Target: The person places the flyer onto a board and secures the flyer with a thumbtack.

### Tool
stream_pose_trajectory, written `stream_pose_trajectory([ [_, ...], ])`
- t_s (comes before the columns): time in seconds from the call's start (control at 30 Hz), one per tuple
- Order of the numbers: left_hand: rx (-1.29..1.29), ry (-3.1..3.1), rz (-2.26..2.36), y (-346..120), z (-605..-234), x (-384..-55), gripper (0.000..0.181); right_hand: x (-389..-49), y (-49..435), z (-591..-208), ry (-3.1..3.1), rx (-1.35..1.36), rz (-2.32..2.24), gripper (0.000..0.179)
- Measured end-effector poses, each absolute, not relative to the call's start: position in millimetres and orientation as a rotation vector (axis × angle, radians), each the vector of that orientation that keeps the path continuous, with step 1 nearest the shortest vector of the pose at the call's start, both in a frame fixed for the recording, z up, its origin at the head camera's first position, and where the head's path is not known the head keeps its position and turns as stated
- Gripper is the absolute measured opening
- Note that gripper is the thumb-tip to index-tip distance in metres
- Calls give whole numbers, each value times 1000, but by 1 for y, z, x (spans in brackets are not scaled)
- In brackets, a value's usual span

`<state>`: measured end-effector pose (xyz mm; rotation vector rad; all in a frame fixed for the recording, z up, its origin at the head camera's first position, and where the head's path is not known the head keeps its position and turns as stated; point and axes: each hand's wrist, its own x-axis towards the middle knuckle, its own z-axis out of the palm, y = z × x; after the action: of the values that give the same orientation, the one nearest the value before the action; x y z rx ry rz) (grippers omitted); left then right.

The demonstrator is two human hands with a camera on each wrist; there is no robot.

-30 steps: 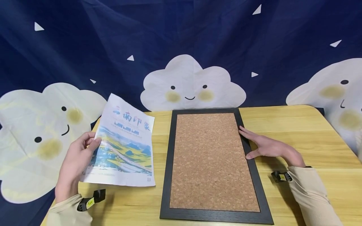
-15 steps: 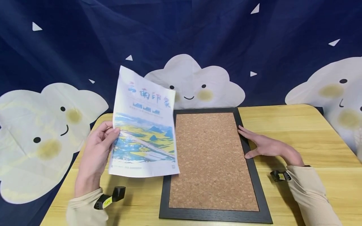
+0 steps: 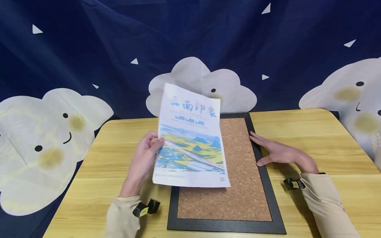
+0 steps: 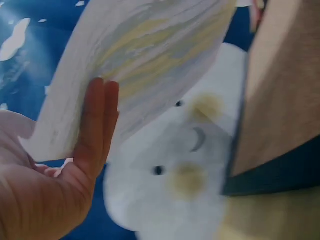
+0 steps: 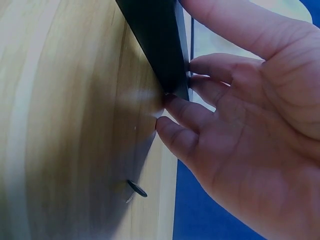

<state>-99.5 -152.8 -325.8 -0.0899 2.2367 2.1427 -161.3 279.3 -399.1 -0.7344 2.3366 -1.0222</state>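
My left hand (image 3: 143,160) pinches the left edge of a printed paper poster (image 3: 190,148), thumb on the printed face and fingers behind. Blue lettering crosses its top; a blue and yellow landscape fills the lower half. The sheet is tilted up and bows slightly, hiding the left part of a black-framed cork board (image 3: 244,178) that lies flat on the table. In the left wrist view, light comes through the sheet (image 4: 145,60) beside straight fingers (image 4: 92,120). My right hand (image 3: 282,153) rests against the board's right edge, fingers spread and fairly straight. Its fingertips touch the black frame (image 5: 155,40) in the right wrist view.
The light wooden table (image 3: 119,145) extends on both sides of the board. Behind it hangs a dark blue cloth (image 3: 119,39) with white clouds. A small dark oval thing (image 5: 136,189) shows near the frame in the right wrist view.
My left hand has carried the poster rightward from beside the board to over its left part, raising it and then lowering it somewhat. The right hand has stayed at the frame.
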Motion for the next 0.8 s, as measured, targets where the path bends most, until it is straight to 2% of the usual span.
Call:
stream_pose_trajectory([
  [0.17,-152,2287,1997,-136,-353,-106,21,-162,279,-400,2340,-726,-1017,108],
  [0.37,-47,2511,1734,-126,-365,-104,48,-162,278,-398,2348,-724,-1008,108],
  [0.43,4,2592,1606,-125,-364,-102,46,-162,278,-397,2346,-721,-1009,107],
  [0.6,133,2660,1357,-120,-363,-97,28,-162,278,-397,2347,-713,-1006,108],
  [0.8,206,2646,1267,-116,-367,-95,25,-162,280,-399,2345,-715,-1007,107],
])
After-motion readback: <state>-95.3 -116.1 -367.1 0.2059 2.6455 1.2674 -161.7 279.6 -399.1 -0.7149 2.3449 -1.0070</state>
